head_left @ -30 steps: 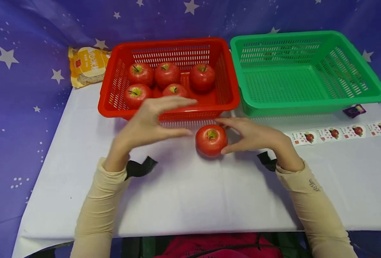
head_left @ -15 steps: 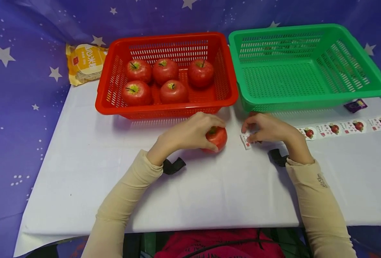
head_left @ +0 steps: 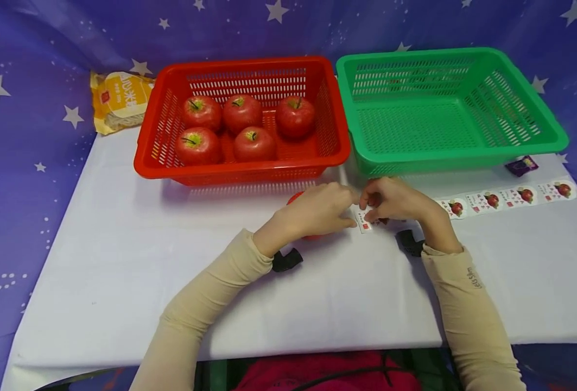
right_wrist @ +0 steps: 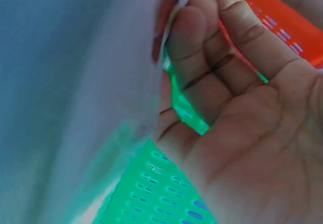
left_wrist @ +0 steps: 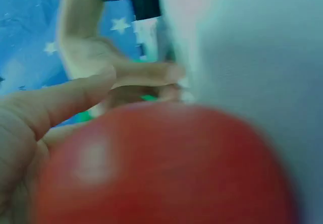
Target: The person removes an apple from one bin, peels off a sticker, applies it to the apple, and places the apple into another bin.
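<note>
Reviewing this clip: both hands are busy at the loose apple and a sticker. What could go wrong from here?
1. The left hand covers the apple while its fingertips reach toward the sticker; the round apple may roll on the table.
2. The right hand pinches the small sticker; it might curl, stick to fingers or go on crooked.
3. The sticker strip lies beside the right sleeve, which might drag it.
</note>
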Demonstrator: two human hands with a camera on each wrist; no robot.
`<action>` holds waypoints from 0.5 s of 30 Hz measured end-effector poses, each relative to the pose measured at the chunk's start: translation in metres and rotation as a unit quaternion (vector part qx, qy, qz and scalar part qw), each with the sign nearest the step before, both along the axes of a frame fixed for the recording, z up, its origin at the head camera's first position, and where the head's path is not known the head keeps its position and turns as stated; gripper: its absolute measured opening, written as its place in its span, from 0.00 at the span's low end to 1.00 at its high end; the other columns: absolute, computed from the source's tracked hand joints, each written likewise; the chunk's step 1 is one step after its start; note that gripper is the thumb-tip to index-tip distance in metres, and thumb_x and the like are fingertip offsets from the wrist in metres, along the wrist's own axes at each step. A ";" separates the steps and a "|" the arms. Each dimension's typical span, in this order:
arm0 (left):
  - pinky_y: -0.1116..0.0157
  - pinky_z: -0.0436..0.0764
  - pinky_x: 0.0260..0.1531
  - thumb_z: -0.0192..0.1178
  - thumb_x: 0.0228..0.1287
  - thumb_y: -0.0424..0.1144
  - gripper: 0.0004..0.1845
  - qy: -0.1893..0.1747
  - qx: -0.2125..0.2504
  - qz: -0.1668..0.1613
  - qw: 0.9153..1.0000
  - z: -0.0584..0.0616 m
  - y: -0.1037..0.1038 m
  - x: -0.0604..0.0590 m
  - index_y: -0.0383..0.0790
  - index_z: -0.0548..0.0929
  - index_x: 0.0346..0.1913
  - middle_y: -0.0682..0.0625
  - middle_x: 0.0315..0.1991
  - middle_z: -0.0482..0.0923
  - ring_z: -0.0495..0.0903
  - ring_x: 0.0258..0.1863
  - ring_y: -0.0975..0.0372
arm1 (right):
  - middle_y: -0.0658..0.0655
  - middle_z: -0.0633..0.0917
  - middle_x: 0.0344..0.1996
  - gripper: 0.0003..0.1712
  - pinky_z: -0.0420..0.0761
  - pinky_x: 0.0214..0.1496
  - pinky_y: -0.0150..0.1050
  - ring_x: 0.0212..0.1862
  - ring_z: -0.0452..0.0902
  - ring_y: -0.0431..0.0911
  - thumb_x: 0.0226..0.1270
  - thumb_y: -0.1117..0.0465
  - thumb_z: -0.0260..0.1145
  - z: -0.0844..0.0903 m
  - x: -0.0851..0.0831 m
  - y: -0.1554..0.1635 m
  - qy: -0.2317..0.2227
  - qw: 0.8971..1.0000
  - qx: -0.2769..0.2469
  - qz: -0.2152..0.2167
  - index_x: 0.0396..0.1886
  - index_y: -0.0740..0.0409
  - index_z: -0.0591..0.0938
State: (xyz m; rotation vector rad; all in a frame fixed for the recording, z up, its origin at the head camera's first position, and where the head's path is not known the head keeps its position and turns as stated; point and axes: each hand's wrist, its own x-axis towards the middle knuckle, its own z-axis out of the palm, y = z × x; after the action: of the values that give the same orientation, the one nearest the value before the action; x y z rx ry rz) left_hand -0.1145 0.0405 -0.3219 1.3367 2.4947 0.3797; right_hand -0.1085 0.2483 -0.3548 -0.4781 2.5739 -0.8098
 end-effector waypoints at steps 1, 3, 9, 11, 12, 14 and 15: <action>0.64 0.75 0.32 0.64 0.62 0.45 0.10 0.011 -0.007 0.000 1.000 -0.003 0.001 0.001 0.44 0.83 0.42 0.53 0.34 0.81 0.76 0.33 0.61 | 0.54 0.79 0.26 0.05 0.73 0.27 0.33 0.23 0.73 0.41 0.48 0.70 0.70 -0.001 0.001 -0.001 -0.005 1.000 -0.004 -0.004 0.26 0.60 0.83; 0.63 0.76 0.31 0.63 0.63 0.45 0.08 0.038 -0.020 0.001 0.999 -0.008 0.002 0.003 0.45 0.83 0.38 0.54 0.31 0.80 0.77 0.32 0.62 | 0.55 0.79 0.25 0.04 0.73 0.23 0.33 0.20 0.74 0.41 0.49 0.72 0.69 -0.004 0.001 -0.002 -0.015 1.000 -0.018 -0.012 0.24 0.61 0.82; 0.61 0.77 0.29 0.64 0.62 0.43 0.08 0.080 -0.023 0.010 0.996 -0.015 0.003 0.004 0.44 0.81 0.30 0.56 0.22 0.71 0.76 0.28 0.61 | 0.54 0.78 0.19 0.09 0.74 0.22 0.34 0.19 0.75 0.43 0.49 0.74 0.68 -0.006 0.000 -0.002 -0.041 0.999 -0.029 -0.012 0.32 0.64 0.82; 0.62 0.75 0.28 0.64 0.62 0.43 0.08 0.084 -0.018 0.008 0.996 -0.015 0.004 0.004 0.44 0.81 0.29 0.56 0.22 0.69 0.73 0.27 0.62 | 0.53 0.77 0.18 0.06 0.75 0.22 0.34 0.19 0.75 0.44 0.51 0.73 0.67 -0.005 -0.001 -0.001 -0.063 0.997 -0.033 -0.017 0.30 0.64 0.82; 0.63 0.74 0.27 0.63 0.62 0.42 0.07 0.083 -0.015 0.008 0.996 -0.014 0.004 0.004 0.44 0.81 0.29 0.56 0.22 0.68 0.72 0.26 0.62 | 0.53 0.77 0.17 0.04 0.76 0.22 0.35 0.19 0.75 0.44 0.52 0.73 0.67 -0.005 -0.001 0.000 -0.070 0.997 -0.035 -0.018 0.29 0.64 0.82; 0.64 0.72 0.25 0.63 0.62 0.42 0.07 0.086 -0.011 0.009 0.996 -0.013 0.005 0.004 0.45 0.79 0.28 0.57 0.22 0.67 0.70 0.25 0.63 | 0.54 0.78 0.18 0.02 0.77 0.21 0.35 0.19 0.76 0.44 0.53 0.73 0.67 -0.004 -0.001 0.002 -0.078 0.996 -0.040 -0.021 0.26 0.64 0.81; 0.64 0.72 0.24 0.62 0.62 0.41 0.08 0.088 -0.009 0.010 0.996 -0.012 0.006 0.005 0.45 0.78 0.27 0.57 0.22 0.66 0.69 0.25 0.64 | 0.55 0.79 0.20 0.02 0.78 0.22 0.36 0.19 0.77 0.44 0.53 0.73 0.67 -0.002 -0.001 0.003 -0.081 0.996 -0.043 -0.024 0.27 0.64 0.81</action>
State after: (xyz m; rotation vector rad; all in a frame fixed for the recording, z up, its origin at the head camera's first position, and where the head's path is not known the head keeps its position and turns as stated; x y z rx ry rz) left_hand -0.1099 0.0466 -0.3338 1.3957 2.6481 0.2521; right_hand -0.1098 0.2515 -0.3572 -0.3612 2.4177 -0.9399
